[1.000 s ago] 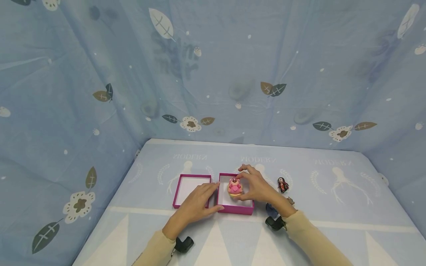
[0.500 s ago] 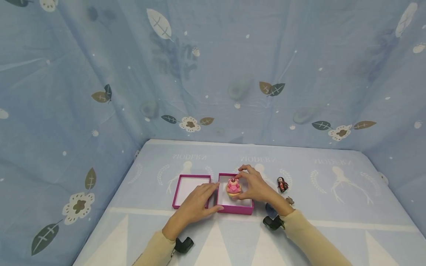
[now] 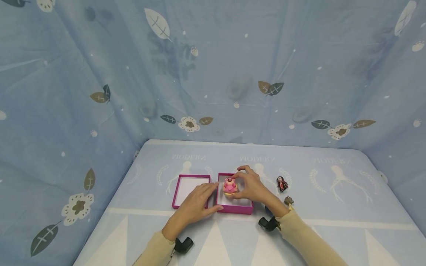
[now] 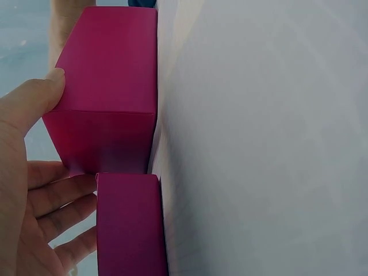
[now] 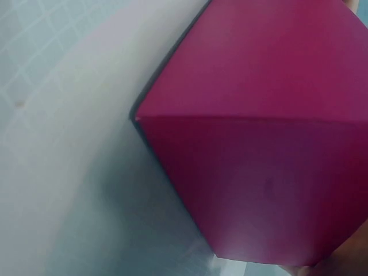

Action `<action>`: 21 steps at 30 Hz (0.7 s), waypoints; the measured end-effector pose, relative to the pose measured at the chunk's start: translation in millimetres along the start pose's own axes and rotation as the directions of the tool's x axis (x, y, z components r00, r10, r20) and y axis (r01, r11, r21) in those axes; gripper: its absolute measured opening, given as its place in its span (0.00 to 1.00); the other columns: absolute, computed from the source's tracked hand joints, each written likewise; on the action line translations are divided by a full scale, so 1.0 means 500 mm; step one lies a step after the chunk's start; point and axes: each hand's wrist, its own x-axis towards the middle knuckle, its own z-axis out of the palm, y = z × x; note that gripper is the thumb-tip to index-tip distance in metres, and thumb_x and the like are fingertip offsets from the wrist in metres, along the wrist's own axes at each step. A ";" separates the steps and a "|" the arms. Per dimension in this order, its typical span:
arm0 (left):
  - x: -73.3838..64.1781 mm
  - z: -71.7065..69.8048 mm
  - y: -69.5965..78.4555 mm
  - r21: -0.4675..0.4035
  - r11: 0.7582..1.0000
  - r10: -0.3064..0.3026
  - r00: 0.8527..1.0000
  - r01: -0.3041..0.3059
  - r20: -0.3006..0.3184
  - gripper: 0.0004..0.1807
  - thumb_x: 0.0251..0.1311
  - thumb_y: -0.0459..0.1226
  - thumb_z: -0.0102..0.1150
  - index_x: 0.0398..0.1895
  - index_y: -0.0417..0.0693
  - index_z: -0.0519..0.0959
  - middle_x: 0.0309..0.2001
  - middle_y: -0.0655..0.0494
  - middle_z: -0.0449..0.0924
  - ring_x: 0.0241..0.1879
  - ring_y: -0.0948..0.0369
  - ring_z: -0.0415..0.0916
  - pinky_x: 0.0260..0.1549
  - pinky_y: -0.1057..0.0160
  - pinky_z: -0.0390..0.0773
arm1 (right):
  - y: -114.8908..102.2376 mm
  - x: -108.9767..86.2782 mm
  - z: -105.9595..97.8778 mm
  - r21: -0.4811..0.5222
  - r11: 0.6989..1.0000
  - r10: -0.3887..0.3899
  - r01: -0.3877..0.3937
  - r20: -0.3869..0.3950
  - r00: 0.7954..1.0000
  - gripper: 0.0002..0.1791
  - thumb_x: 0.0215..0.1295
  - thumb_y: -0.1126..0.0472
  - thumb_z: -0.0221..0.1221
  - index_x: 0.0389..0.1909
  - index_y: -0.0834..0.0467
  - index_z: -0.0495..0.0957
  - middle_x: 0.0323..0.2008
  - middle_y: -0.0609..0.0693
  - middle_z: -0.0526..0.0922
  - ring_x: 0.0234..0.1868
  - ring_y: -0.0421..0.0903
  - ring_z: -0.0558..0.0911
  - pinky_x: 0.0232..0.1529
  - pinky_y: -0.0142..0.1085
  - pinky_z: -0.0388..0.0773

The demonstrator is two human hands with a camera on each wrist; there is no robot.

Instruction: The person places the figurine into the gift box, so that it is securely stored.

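A pink bear figurine [image 3: 230, 186] with a yellow base is over the white inside of a magenta box [image 3: 236, 209], near its left wall. My right hand [image 3: 252, 187] holds the figurine between thumb and fingers from the right. At the box's near left corner, my left hand [image 3: 196, 203] steadies it; the left wrist view shows the thumb [image 4: 49, 92] on the front wall [image 4: 109, 63] and the fingers by the left side. A matching shallow tray or lid [image 3: 174, 197] lies to the left, partly behind that hand. The right wrist view shows mostly the box's outer walls [image 5: 259, 167].
Right of the box lie a small dark-haired doll figure [image 3: 282, 183] and a small brownish figurine [image 3: 288, 200]. A dark blue item [image 3: 268, 211] is mostly hidden by the right forearm. A patterned blue cloth [image 3: 213, 74] hangs behind the table [image 3: 349, 173].
My right hand has moved slightly left with the bear figurine, bringing it closer to the box's left wall. The left hand and the box have stayed in place.
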 end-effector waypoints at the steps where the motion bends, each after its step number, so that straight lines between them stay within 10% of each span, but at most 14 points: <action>1: 0.000 0.000 0.000 -0.002 1.000 -0.001 1.000 0.001 0.001 0.43 0.57 0.59 0.64 0.70 0.45 0.67 0.63 0.48 0.75 0.64 0.52 0.71 0.65 0.50 0.70 | -0.001 0.000 0.001 -0.006 1.000 0.006 -0.006 0.000 1.000 0.33 0.33 0.47 0.80 0.45 0.50 0.82 0.63 0.61 0.69 0.62 0.63 0.71 0.62 0.67 0.62; 14: -0.001 0.000 0.000 -0.003 1.000 0.002 1.000 -0.002 -0.001 0.43 0.57 0.58 0.64 0.70 0.45 0.67 0.63 0.49 0.75 0.64 0.52 0.71 0.65 0.50 0.70 | -0.004 0.002 0.005 -0.104 0.995 -0.015 0.010 -0.047 0.999 0.33 0.29 0.43 0.81 0.41 0.49 0.84 0.61 0.60 0.70 0.73 0.68 0.56 0.67 0.71 0.39; 21: -0.001 0.001 -0.001 -0.009 1.000 0.001 1.000 -0.001 0.000 0.43 0.57 0.58 0.64 0.70 0.44 0.67 0.63 0.48 0.75 0.64 0.52 0.71 0.65 0.50 0.70 | -0.004 0.007 0.010 -0.130 0.991 -0.002 -0.002 -0.035 0.999 0.34 0.29 0.43 0.80 0.43 0.51 0.86 0.63 0.60 0.70 0.70 0.63 0.61 0.65 0.64 0.55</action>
